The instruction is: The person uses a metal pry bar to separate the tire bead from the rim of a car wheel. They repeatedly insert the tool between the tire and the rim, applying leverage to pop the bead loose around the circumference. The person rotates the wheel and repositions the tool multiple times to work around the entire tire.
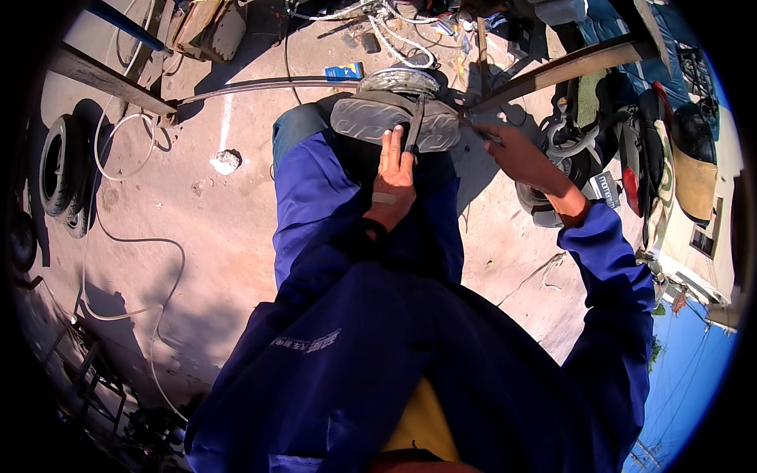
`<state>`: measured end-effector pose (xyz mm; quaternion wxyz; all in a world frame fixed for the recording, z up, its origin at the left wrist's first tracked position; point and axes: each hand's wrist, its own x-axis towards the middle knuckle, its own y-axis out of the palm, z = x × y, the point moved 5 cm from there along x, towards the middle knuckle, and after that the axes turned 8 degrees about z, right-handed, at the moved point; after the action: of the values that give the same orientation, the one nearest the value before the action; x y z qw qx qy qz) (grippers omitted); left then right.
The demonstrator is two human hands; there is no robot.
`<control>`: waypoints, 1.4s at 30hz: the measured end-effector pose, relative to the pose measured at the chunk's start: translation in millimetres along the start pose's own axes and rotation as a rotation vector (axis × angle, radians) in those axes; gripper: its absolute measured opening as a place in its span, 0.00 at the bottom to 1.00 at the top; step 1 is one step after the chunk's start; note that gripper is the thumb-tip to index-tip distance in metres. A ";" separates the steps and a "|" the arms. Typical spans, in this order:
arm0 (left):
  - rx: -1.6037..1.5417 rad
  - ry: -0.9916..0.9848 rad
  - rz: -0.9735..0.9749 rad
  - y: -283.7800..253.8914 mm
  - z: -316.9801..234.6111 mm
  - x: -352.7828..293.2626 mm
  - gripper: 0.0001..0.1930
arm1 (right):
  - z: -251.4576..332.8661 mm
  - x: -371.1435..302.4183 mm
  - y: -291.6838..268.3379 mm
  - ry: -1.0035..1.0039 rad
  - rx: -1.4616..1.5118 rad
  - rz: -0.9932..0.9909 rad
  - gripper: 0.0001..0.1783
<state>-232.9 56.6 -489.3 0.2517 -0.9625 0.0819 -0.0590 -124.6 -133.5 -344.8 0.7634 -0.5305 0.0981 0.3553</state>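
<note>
Grey treaded tyre (pixel 378 124) sits at the person's knees, tread up — dark flat bar (pixel 419 118) running across it. Left grip (pixel 394 177) rests on the near side of the tread, fingers fairly straight, thumb beside the bar's lower end (can't tell if it's actually clamping the bar). Right grip (pixel 524 158) is curled in, pinching a slim dark tool (pixel 478 130) just off the tyre's right end; can't make out whether the tip touches.

Just beyond the tyre: pale round piece (pixel 400 80), with white rope (pixel 386 31) above and a blue packet (pixel 343 72) to its left. Wooden beam (pixel 564 72) slants off to the upper right. Far left, dark tyres (pixel 57 169) stand on the concrete floor (pixel 213 205) — pale hose (pixel 98 142) looping nearby, whitish lump (pixel 226 162) between hose and knees.
</note>
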 end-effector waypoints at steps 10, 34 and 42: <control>0.012 -0.046 0.045 1.6 -0.8 5.6 0.09 | 53.5 57.8 -51.3 0.362 -0.105 0.373 0.23; -0.035 -0.023 0.029 -13.4 -9.4 6.6 0.12 | 44.6 104.9 -44.8 0.078 -0.519 0.567 0.24; -0.076 -0.027 0.044 -13.1 -13.0 12.3 0.17 | 50.0 11.8 12.5 0.248 -0.035 0.035 0.27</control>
<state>-221.2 59.4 -470.7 0.2173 -0.9701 0.1018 -0.0371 -135.5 -82.1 -339.3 0.7294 -0.5821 0.1949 0.3019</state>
